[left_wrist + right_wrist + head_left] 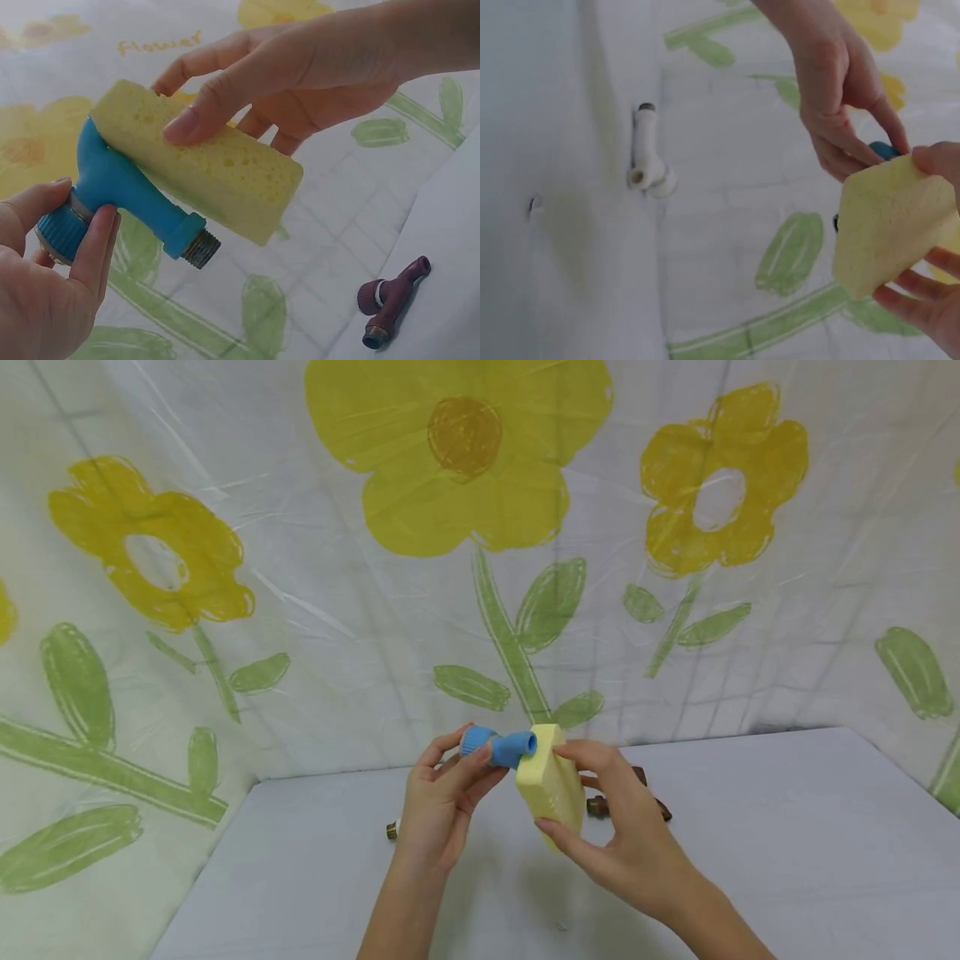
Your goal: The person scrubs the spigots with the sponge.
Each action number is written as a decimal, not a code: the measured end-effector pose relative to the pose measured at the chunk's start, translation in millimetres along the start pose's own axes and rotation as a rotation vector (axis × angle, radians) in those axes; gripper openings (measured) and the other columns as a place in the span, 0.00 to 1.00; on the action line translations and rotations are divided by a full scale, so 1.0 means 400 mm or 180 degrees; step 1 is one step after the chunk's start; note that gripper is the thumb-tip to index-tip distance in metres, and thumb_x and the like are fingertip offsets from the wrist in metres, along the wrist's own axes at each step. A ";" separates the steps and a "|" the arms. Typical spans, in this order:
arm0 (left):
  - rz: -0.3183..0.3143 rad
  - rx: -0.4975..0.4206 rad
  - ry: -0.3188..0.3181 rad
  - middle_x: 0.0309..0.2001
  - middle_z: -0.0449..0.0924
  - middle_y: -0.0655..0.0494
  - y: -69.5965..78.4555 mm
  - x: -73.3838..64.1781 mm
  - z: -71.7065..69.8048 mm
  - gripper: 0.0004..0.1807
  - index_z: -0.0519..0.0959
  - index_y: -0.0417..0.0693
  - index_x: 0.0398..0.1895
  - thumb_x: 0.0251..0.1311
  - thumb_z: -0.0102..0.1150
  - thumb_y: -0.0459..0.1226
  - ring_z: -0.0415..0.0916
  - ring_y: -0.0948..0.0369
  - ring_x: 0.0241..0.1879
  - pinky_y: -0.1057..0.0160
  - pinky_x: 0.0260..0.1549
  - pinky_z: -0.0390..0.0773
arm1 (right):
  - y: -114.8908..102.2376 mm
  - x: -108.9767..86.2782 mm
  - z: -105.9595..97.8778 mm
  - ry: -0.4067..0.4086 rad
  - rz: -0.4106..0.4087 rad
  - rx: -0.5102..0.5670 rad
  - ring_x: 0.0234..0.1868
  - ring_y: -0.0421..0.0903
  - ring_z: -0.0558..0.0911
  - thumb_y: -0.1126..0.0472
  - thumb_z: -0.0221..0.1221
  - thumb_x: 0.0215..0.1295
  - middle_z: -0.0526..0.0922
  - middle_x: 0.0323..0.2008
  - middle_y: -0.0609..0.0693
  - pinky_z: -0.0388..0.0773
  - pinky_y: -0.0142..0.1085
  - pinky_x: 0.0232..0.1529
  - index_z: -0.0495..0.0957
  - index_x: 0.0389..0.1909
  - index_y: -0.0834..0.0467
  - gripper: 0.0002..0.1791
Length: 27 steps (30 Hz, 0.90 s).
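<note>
Both hands are occupied: left hand (pixel 442 802) pinches blue tap (pixel 498 747), right hand (pixel 622 835) grips sponge (pixel 551 785); the light fingertip hold risks dropping the tap.

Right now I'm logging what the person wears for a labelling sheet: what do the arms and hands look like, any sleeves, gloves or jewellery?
Both arms are bare as far as the views show: no sleeves. The left hand and right hand wear no gloves, rings, watch or bracelet. Fingernails are short and look unpainted. No markings or cables show on either forearm.
</note>
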<state>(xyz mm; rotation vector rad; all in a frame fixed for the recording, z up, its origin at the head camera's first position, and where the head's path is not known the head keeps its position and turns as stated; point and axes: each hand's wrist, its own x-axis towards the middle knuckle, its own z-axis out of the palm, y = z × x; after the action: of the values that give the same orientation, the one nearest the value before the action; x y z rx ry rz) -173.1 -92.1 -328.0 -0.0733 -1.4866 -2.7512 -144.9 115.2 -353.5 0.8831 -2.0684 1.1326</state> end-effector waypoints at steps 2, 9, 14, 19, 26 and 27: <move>-0.0005 -0.0005 0.0000 0.43 0.84 0.49 -0.003 0.000 0.001 0.16 0.76 0.35 0.58 0.70 0.57 0.21 0.89 0.61 0.38 0.58 0.49 0.88 | 0.002 0.002 0.000 0.0015 -0.0094 0.0007 0.60 0.48 0.79 0.69 0.80 0.51 0.75 0.64 0.54 0.89 0.45 0.51 0.68 0.71 0.60 0.46; -0.0050 -0.0011 -0.0008 0.44 0.83 0.48 -0.013 -0.001 0.006 0.15 0.77 0.36 0.57 0.69 0.59 0.22 0.89 0.61 0.37 0.58 0.49 0.89 | 0.009 -0.001 0.001 0.0138 0.0095 -0.0014 0.54 0.49 0.83 0.74 0.80 0.45 0.77 0.63 0.52 0.90 0.42 0.45 0.69 0.70 0.59 0.49; -0.0012 -0.0030 0.0000 0.43 0.84 0.49 -0.013 -0.004 0.007 0.16 0.76 0.35 0.58 0.69 0.59 0.22 0.89 0.61 0.37 0.58 0.49 0.89 | 0.005 -0.002 0.000 0.0078 0.0010 0.0030 0.59 0.47 0.80 0.71 0.80 0.48 0.76 0.64 0.53 0.90 0.44 0.47 0.69 0.70 0.60 0.47; 0.0012 -0.0009 -0.0003 0.43 0.83 0.48 -0.009 -0.007 0.011 0.18 0.76 0.35 0.60 0.69 0.59 0.22 0.89 0.61 0.36 0.58 0.48 0.89 | 0.009 0.002 -0.006 0.0094 -0.0046 0.0000 0.58 0.47 0.80 0.71 0.80 0.50 0.76 0.63 0.55 0.90 0.41 0.48 0.69 0.69 0.61 0.46; 0.0058 -0.0004 0.0034 0.42 0.84 0.50 -0.007 -0.012 0.019 0.18 0.75 0.34 0.60 0.68 0.59 0.22 0.89 0.62 0.36 0.59 0.48 0.89 | 0.006 0.001 -0.007 0.0073 -0.0045 0.0070 0.60 0.46 0.79 0.51 0.72 0.67 0.75 0.64 0.56 0.88 0.38 0.50 0.69 0.68 0.63 0.36; 0.0068 -0.0011 0.0046 0.42 0.84 0.50 -0.005 -0.013 0.019 0.19 0.75 0.34 0.60 0.68 0.59 0.22 0.88 0.62 0.36 0.59 0.48 0.89 | 0.006 0.001 -0.006 0.0059 -0.0085 0.0071 0.60 0.47 0.79 0.47 0.69 0.70 0.75 0.64 0.57 0.88 0.39 0.50 0.69 0.68 0.63 0.35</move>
<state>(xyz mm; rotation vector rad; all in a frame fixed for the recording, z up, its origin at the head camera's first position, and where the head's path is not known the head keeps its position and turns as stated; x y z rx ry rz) -167.5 -84.6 -325.9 -0.0689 -1.4689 -2.7317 -146.6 117.9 -353.1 0.9049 -2.0269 1.1475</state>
